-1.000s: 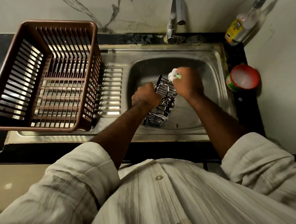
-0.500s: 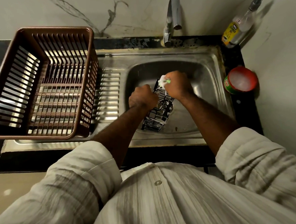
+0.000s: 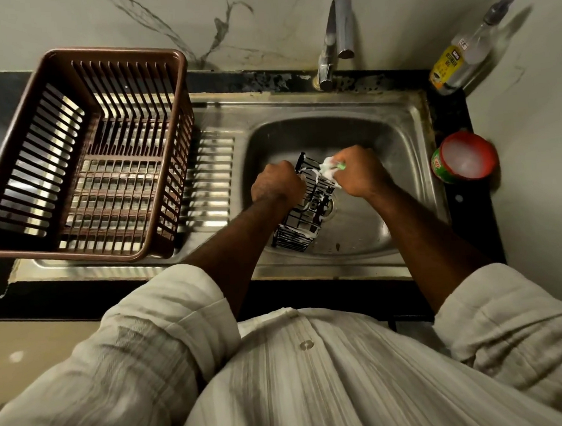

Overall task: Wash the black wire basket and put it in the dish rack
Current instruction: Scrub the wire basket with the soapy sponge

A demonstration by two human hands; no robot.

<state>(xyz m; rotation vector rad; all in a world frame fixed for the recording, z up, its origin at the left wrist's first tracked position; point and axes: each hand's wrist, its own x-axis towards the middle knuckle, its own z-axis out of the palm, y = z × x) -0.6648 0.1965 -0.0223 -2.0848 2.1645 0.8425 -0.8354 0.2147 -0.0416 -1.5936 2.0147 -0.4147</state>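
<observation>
The black wire basket (image 3: 301, 218) lies tilted inside the steel sink (image 3: 401, 159), streaked with white foam. My left hand (image 3: 276, 185) grips its left rim with curled fingers. My right hand (image 3: 357, 172) holds a soapy green scrubber (image 3: 331, 170) pressed against the basket's upper end. The brown plastic dish rack (image 3: 82, 152) stands on the drainboard to the left, with nothing in it.
The tap (image 3: 336, 35) arches over the back of the sink; no water is visibly running. A dish-soap bottle (image 3: 460, 53) leans in the back right corner. A round red-rimmed tub (image 3: 463, 157) of white cleaning paste sits on the dark counter at the right.
My right hand with the scrubber has slid a little along the basket's upper end, towards me. My left hand keeps its grip and the basket stays tilted in the sink.
</observation>
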